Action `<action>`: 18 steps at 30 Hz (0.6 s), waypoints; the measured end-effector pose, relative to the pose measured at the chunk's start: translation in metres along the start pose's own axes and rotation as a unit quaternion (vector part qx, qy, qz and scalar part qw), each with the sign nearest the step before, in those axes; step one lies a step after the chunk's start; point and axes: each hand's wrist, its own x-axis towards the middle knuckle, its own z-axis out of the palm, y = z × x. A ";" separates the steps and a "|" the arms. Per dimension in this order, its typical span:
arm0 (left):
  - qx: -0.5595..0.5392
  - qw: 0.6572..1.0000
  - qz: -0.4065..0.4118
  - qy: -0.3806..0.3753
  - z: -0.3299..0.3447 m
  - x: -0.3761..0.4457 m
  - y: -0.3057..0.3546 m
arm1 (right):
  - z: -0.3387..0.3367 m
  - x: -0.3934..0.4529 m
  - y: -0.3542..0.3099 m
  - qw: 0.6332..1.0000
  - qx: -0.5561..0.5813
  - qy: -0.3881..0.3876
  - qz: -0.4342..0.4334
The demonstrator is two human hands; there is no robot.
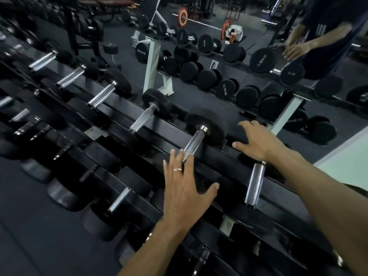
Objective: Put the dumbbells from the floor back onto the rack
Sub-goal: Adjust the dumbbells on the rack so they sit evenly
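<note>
Left hand [184,188] open over knurled chrome handle [194,145], round black dumbbell [207,126]

Nearly everything here is black — the rack [223,154] rails, the round rubber heads of the dumbbells [206,124] and the dull charcoal floor [29,216] at eight o'clock. The dumbbell handles [254,184] are bright silver with a fine knurled grain. On the left hand [185,188] sits a gold ring [177,169]. In the mirror [219,62] towards twelve o'clock the rack uprights [151,62] show white, the dumbbell faces carry white lettering, and a barbell [203,22] has red plates with a yellow band — its bar silver. At three o'clock the wall [348,156] is pale mint green.
</note>
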 end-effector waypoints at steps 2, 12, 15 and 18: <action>0.005 0.999 0.042 -0.009 0.008 -0.009 0.018 | -0.007 -0.013 0.013 1.000 0.002 0.000 0.009; -0.032 0.977 -0.121 -0.174 0.063 -0.059 0.071 | -0.003 -0.058 0.079 0.996 0.034 -0.010 0.085; -0.055 0.958 -0.203 -0.195 0.086 -0.065 0.083 | 0.008 -0.055 0.089 0.995 0.061 -0.041 0.072; -0.074 0.953 -0.236 -0.175 0.105 -0.066 0.090 | 0.017 -0.047 0.099 0.994 0.082 -0.041 0.055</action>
